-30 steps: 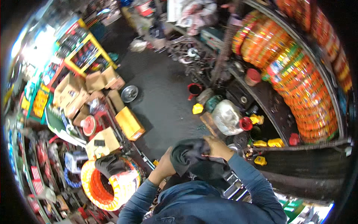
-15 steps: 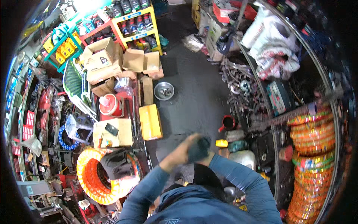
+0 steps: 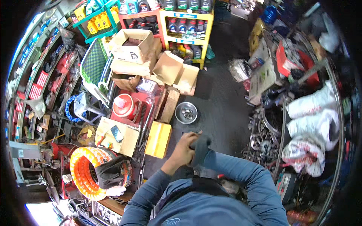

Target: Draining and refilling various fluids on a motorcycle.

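In front of my body, my two hands meet over the floor. My left hand [image 3: 183, 150] is closed, its fingers curled against a dark grey cloth [image 3: 201, 150]. The cloth lies over my right hand and hides its fingers, and I cannot tell whether it is a rag or a glove. Both forearms wear blue-grey sleeves. Beyond my hands, a round metal bowl [image 3: 186, 113] holding small metal parts sits on the dark floor. Left of my hands stands a yellow carton [image 3: 158, 139].
On the left, a red table bears a red-and-white jug [image 3: 125, 105], and a phone [image 3: 117, 133] rests on cardboard. Orange-wrapped tyres [image 3: 87, 173] stand nearer. Bottle racks [image 3: 185, 39] fill the back. Metal parts [image 3: 260, 139] and white sacks [image 3: 315, 124] line the right.
My view has swung to the right, so the bowl and shelves sit differently in it. My hands stay together, and the dark cloth now covers my right hand more fully.
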The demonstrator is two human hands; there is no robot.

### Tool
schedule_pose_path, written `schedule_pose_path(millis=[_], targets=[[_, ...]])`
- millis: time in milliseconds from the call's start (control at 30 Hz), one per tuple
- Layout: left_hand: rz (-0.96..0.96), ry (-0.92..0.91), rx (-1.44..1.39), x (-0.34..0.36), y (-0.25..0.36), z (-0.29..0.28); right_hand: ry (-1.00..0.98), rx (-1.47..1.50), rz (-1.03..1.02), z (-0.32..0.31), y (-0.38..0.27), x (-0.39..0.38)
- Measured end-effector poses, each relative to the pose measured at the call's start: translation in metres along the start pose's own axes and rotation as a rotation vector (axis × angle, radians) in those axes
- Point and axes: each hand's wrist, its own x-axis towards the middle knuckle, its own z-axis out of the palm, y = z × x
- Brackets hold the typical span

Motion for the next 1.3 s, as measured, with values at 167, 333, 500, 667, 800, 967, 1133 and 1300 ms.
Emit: schedule_pose_path(millis=[167, 333, 500, 667, 800, 967, 1133, 1300], targets=[[-0.501, 0.334, 0.152, 0.093, -0.121, -0.014, -0.334, -0.034, -0.068, -0.055, 0.060, 0.099], [-1.115, 0.879, -1.065, 0.136, -0.190, 0.017, -0.450, 2.233, 0.478, -0.150, 0.077, 0.165], [-1.216, 0.525, -1.066, 0.129, -0.252, 0.011, -0.138, 1.447, 0.404, -0.173, 0.124, 0.272], [-1.025, 0.961, -0.939, 0.209, -0.284, 0.052, -0.419, 1.600, 0.649, -0.176, 0.161, 0.338], [-0.866, 1.496, -1.277, 0.200, -0.328, 0.095, -0.266, 0.375, -0.249, -0.184, 0.199, 0.354], [-1.092, 1.608, -0.779, 0.257, -0.344, 0.117, -0.319, 0.300, -0.488, -0.241, 0.233, 0.375], [-1.146, 1.567, -0.753, 0.247, -0.379, 0.096, -0.373, 0.236, -0.505, -0.301, 0.250, 0.411], [-1.190, 1.174, -0.641, 0.237, -0.377, 0.081, -0.206, 0.300, -0.482, -0.324, 0.276, 0.481]])
